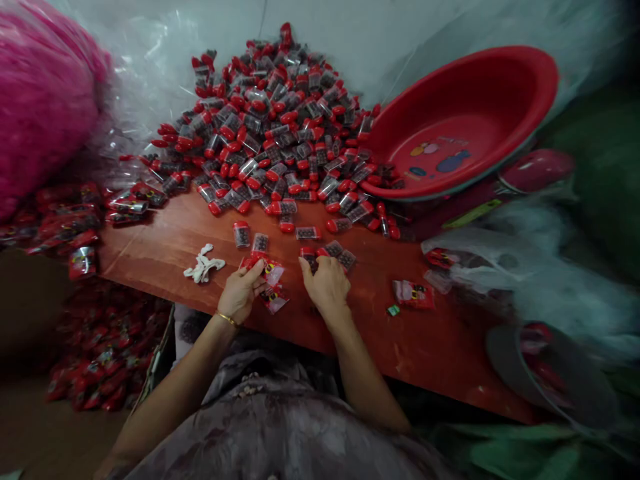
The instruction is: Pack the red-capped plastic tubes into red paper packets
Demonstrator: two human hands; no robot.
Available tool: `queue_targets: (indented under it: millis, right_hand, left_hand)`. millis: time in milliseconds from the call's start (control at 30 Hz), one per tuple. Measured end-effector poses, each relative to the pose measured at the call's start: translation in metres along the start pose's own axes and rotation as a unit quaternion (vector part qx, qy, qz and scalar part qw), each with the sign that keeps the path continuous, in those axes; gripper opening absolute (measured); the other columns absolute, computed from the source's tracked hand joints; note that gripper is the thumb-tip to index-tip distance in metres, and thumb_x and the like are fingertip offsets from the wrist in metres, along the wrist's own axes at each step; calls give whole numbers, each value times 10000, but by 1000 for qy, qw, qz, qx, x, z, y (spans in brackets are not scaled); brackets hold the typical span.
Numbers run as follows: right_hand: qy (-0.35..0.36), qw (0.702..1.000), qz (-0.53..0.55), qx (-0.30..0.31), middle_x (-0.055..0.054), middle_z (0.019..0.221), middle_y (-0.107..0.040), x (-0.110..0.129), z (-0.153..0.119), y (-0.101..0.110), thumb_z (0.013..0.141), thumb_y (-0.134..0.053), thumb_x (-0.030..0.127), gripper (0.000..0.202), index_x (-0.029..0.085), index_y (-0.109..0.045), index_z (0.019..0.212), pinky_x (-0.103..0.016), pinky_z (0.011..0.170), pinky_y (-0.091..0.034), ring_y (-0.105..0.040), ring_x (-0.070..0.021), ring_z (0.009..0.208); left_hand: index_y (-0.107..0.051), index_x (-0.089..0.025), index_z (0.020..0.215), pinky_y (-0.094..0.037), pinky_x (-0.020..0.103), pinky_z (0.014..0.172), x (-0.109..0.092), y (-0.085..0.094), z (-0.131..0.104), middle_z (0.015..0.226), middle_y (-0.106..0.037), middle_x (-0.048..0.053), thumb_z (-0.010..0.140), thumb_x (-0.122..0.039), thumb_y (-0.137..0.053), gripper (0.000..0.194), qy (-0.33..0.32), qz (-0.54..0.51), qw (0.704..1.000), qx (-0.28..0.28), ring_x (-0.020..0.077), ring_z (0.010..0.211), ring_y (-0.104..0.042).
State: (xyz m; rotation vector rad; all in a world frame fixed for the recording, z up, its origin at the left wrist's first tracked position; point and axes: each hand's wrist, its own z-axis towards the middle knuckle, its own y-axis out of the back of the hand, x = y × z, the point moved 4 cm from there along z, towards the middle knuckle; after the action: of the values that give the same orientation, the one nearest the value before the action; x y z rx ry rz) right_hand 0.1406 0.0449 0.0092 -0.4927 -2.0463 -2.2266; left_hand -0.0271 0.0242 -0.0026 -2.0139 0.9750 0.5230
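Observation:
My left hand [239, 291], with a gold bracelet at the wrist, pinches a small red printed packet [273, 272] over the table's front part. Another packet [274, 299] lies just under it. My right hand [327, 285] is closed on a small clear bottle with a red cap [308, 256], whose dark beads show through. More of these bottles [345, 257] lie partly behind the right hand. Two others, a standing bottle [241, 234] and a bottle [259, 244], are close beyond my left hand.
A large heap of red-capped bottles [280, 127] covers the table's back. A red basin [480, 100] leans at the right. Filled red packets [65, 220] pile up at the left. White crumpled strips [204, 265] and a loose packet [413, 294] lie on the reddish table [370, 333].

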Motion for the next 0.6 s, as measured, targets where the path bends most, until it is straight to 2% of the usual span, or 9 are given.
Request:
queue_targets:
  millis: [67,133,233,300,367,433,500,600]
  right_hand:
    - [-17,998,-50,17,-202,1021,-597,-3,7,-2,854,-500,438,367,99,-599,954,-362,751,-416,-542,-309,997]
    - [-3,999,-36,20,-196,1033,-596,-4,9,-5,828,-546,375,307,101,-589,961,-362,763,-411,-533,-307,1006]
    - [17,994,106,14,-107,878,-629,-9,1,-5,808,-552,331,231,143,-572,941,-322,711,-421,-580,-236,841]
    - [36,963,267,28,-29,742,-599,-14,-11,0,800,-543,376,219,176,-561,890,-278,619,-425,-571,-172,661]
    - [51,909,409,66,19,661,-552,-18,-26,9,781,-550,418,235,194,-555,849,-245,528,-412,-519,-126,525]
    - [61,869,481,100,38,621,-534,-18,-40,20,766,-570,399,213,199,-565,839,-229,479,-396,-480,-106,472]
    - [78,860,495,100,32,629,-551,-15,-49,31,740,-599,347,164,197,-585,805,-223,491,-400,-488,-105,504]
    - [91,867,482,87,25,634,-557,-8,-54,38,710,-618,289,102,189,-593,717,-218,527,-404,-498,-105,556]
  left_hand:
    - [-510,-152,550,-481,209,527,-1,-2,-1,435,-490,-68,468,-369,-844,408,7,-11,1000,25,89,480,-561]
    - [-473,-160,527,-493,226,530,-1,-4,-3,425,-469,-70,504,-374,-831,417,11,-15,999,37,94,470,-556]
    - [-508,-152,554,-498,232,540,-3,-2,-7,445,-497,-60,536,-356,-820,373,3,-10,1000,22,98,479,-567]
    - [-565,-138,602,-492,225,543,-4,-1,-9,468,-528,-50,538,-349,-819,336,-9,-1,1000,6,95,484,-569]
    - [-623,-121,668,-481,213,538,-5,1,-10,533,-591,-24,506,-358,-830,354,-25,14,1000,-9,87,494,-570]
    - [-663,-111,715,-471,205,530,-5,0,-11,613,-643,2,453,-385,-842,419,-47,30,998,-17,81,509,-569]
    - [-681,-108,707,-470,207,535,-4,-2,-12,636,-658,12,419,-417,-841,451,-70,50,996,-11,84,524,-567]
    - [-698,-113,686,-469,218,547,-2,-5,-12,628,-655,11,445,-447,-820,430,-112,85,990,10,94,548,-562]
